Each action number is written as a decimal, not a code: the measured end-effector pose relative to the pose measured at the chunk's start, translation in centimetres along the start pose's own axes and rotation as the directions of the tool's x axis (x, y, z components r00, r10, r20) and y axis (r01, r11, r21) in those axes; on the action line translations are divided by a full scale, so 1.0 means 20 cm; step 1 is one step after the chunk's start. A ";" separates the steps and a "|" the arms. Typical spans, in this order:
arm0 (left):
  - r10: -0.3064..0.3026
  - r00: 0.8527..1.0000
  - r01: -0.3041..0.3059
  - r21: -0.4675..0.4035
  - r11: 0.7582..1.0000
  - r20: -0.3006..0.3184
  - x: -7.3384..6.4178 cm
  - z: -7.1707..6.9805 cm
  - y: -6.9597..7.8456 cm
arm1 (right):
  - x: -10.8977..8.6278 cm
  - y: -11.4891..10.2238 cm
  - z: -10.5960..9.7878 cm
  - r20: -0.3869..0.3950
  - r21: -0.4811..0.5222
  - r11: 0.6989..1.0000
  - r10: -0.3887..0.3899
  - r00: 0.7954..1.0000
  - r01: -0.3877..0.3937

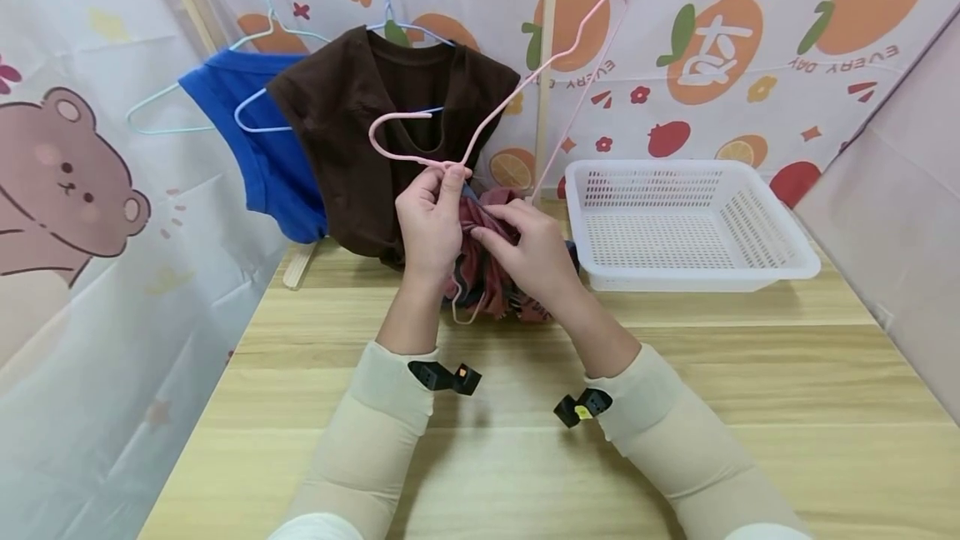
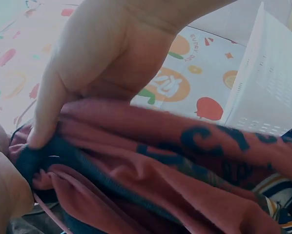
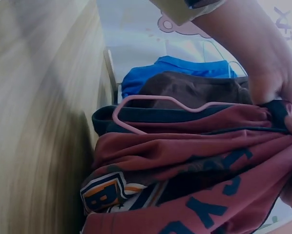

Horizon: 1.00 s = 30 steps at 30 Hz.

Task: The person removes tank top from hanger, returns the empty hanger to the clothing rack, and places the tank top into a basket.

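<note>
In the head view my left hand (image 1: 433, 219) pinches a pink clothes hanger (image 1: 517, 92) at its neck, below the hook, which points left. One hanger arm slants to the upper right, outside the cloth; the other end shows low among the folds of a dusky-red shirt (image 1: 486, 277). My right hand (image 1: 534, 252) pinches the shirt near its dark blue neckband (image 2: 107, 180). Dark blue letters run along the bunched shirt (image 3: 175, 146) in both wrist views. In the right wrist view, the rounded hanger end (image 3: 146, 97) lies along the shirt's dark band.
Left of my hands hang a brown sleeveless top (image 1: 345, 148) on a blue hanger and a blue top (image 1: 262, 157) on a pale green hanger. A white perforated basket (image 1: 697, 283) stands at right on the wooden table (image 1: 525, 473). Wooden posts (image 1: 546, 98) stand behind.
</note>
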<state>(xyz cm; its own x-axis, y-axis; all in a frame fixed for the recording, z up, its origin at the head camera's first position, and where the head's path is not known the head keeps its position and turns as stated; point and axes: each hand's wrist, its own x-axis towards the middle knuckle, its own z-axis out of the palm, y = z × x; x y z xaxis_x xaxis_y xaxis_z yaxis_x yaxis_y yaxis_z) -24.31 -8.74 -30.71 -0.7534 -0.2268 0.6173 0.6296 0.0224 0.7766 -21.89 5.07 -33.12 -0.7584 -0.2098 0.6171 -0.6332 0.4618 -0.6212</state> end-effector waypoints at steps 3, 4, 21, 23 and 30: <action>-0.019 1.000 0.019 -0.012 1.000 -0.006 0.01 -0.01 0.00 | 0.01 0.00 -0.01 -0.064 0.037 0.999 -0.007 0.998 0.010; -0.034 0.999 0.033 -0.027 0.999 -0.011 0.02 -0.01 0.00 | 0.01 0.00 -0.02 -0.070 0.061 0.998 0.001 0.998 0.004; -0.146 0.987 0.158 -0.219 0.963 0.071 0.10 -0.09 0.06 | 0.00 0.04 -0.06 0.043 0.234 0.957 0.169 0.985 -0.174; -0.131 0.987 0.147 -0.208 0.967 0.090 0.10 -0.09 0.07 | 0.00 0.04 -0.05 0.067 0.190 0.968 0.156 0.985 -0.166; -0.112 0.986 0.136 -0.200 0.970 0.126 0.12 -0.08 0.10 | 0.00 0.04 -0.04 0.086 0.069 0.992 0.101 0.991 -0.107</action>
<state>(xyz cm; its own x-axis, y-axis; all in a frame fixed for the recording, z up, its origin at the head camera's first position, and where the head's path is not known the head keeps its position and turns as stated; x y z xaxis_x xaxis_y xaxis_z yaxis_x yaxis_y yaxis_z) -24.65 -10.74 -27.85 -0.8371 -0.1029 0.5372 0.5464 -0.2041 0.8123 -22.21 6.04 -33.29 -0.8289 -0.2359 0.5073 -0.5577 0.4208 -0.7155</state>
